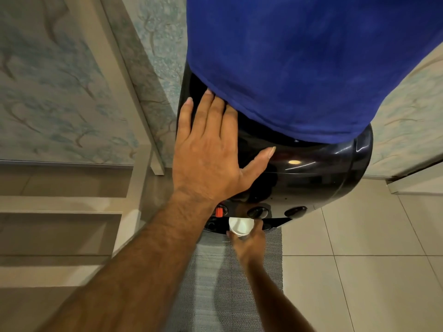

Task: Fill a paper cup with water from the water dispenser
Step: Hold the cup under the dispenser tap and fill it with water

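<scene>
**Cup at the taps, our other hand steadying the dispenser**

The white paper cup sits low in the view, held up against the front of the water dispenser, just below the row of taps. Our right hand is closed around it from below and behind, fingers wrapped on its wall. The cup's mouth faces up toward us, and we cannot tell whether any water is in it.

Just above the cup we see a dark tap, with a red tap to its left and another dark tap further right. The cup looks closest to the middle one, though from this steep angle we cannot say it is truly under a spout.

Our left hand lies flat and spread on the glossy black top of the dispenser, gripping nothing, its fingertips touching the blue cloth cover over the bottle.

Below the dispenser a grey mat lies on the tiled floor.

We judge the risks as follows. If the cup is off-centre, water would run down its outside onto the mat. A thin paper wall squeezed hard could buckle and spill. The red tap probably means hot water, and a slip to the left could scald our fingers. Since we look almost straight down, an overfilled cup is easy to miss.
</scene>
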`<state>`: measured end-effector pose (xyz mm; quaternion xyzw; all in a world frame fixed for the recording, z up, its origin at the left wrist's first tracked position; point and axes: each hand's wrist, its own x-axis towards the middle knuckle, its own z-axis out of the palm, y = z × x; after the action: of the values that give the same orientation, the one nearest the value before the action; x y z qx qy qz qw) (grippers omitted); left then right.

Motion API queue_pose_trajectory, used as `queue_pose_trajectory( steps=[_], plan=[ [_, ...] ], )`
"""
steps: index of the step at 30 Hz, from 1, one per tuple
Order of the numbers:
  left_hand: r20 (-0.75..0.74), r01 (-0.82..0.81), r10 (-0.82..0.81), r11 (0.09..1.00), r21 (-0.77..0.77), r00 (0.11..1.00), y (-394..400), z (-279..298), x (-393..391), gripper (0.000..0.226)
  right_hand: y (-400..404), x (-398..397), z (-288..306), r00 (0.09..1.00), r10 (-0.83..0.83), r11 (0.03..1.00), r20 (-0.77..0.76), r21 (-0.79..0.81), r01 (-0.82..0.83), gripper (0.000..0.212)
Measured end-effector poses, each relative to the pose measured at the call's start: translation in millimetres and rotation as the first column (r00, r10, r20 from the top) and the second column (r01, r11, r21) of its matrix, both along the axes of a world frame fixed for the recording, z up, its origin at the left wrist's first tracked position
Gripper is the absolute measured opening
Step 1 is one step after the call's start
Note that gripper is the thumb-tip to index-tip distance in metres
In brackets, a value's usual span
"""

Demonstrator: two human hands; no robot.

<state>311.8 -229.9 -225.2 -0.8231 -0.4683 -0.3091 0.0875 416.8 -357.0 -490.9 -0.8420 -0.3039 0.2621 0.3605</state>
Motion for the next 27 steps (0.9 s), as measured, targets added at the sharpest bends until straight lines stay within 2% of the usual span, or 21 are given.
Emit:
queue_pose_trajectory(
  steps=[6,10,12,14,16,18,20,22,27],
  plan=[
    [0.006,0.001,-0.001,1.000,-0.005,1.000,0,1,1,0.086,-2,4,-1,0.999,0.034,0.999,0.000,0.022,-0.034,0.082],
    [-0.005,0.001,-0.001,1.000,-0.011,1.000,0,2,0,0.086,-15,1,8,0.999,0.002,0.997,-0.038,0.077,0.001,0.107],
    [-0.011,0.000,0.000,1.000,-0.002,1.000,0,2,0,0.085,-25,-2,18,0.996,-0.056,0.996,-0.076,0.067,0.061,0.113],
    [-0.017,-0.005,0.005,1.000,-0.002,1.000,0,3,0,0.086,-36,-6,33,0.989,-0.102,0.987,-0.104,0.115,0.114,0.097],
    [-0.023,-0.009,0.009,1.000,-0.005,1.000,-1,4,0,0.086,-44,-8,55,0.972,-0.136,0.956,-0.191,0.232,0.179,0.059],
    [-0.023,-0.006,0.006,1.000,-0.007,1.000,-2,4,0,0.086,-49,-9,79,0.952,-0.104,0.920,-0.287,0.337,0.202,0.030],
    [-0.023,-0.003,0.003,1.000,-0.015,1.000,-2,5,0,0.086,-49,-8,104,0.938,-0.038,0.887,-0.346,0.421,0.191,0.014],
    [-0.027,-0.004,0.004,1.000,-0.023,1.000,-3,6,-1,0.086,-44,-5,124,0.921,-0.031,0.865,-0.389,0.450,0.220,0.012],
    [-0.047,-0.010,0.008,0.999,-0.033,0.999,-4,8,0,0.087,-27,3,149,0.885,-0.103,0.862,-0.454,0.403,0.307,0.034]
  ],
)
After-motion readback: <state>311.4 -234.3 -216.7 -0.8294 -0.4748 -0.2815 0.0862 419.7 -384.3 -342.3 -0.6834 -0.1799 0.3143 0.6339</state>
